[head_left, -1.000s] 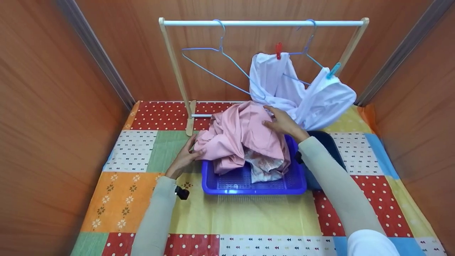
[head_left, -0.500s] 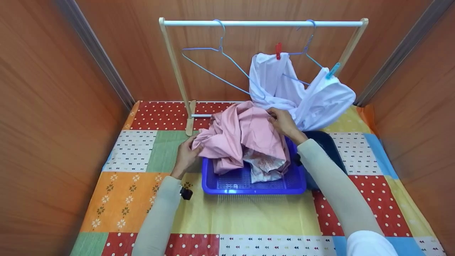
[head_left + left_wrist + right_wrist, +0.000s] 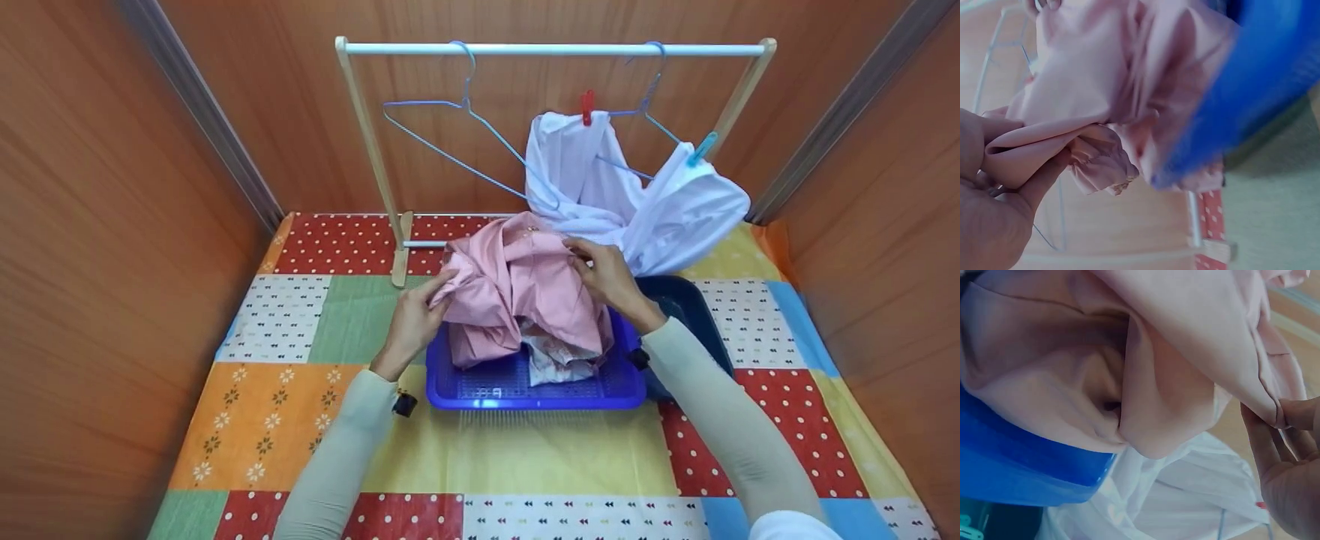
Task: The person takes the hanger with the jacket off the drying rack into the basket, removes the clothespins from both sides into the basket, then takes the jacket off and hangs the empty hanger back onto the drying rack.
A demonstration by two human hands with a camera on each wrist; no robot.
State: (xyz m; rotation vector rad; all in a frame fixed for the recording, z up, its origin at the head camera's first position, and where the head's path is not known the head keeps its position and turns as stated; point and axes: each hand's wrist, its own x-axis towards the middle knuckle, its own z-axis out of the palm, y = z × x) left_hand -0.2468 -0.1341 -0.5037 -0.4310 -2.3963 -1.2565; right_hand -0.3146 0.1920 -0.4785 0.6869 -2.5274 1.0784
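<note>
- Moved since the earlier frames: left hand [image 3: 416,315], now higher and further in, at the basket's left edge, bringing a pink fold along; right hand [image 3: 607,277], slightly nearer the wearer.
- Basket's left edge: the left grip pinches that fold between thumb and fingers.
- Behind the basket, further back: a bare blue hanger [image 3: 466,105] on a rack [image 3: 555,49].
- Over the blue basket [image 3: 536,405]: the pink garment [image 3: 551,281], bunched, partly raised. It looks light, soft and limp, likely to sag between holds; opposite edges seem best to take.
- Basket's back right: the right grip pinches the garment's edge.
- Behind the basket, to its right: a clipped white garment [image 3: 686,210].
- Just right of the basket: a dark tray [image 3: 686,304].
</note>
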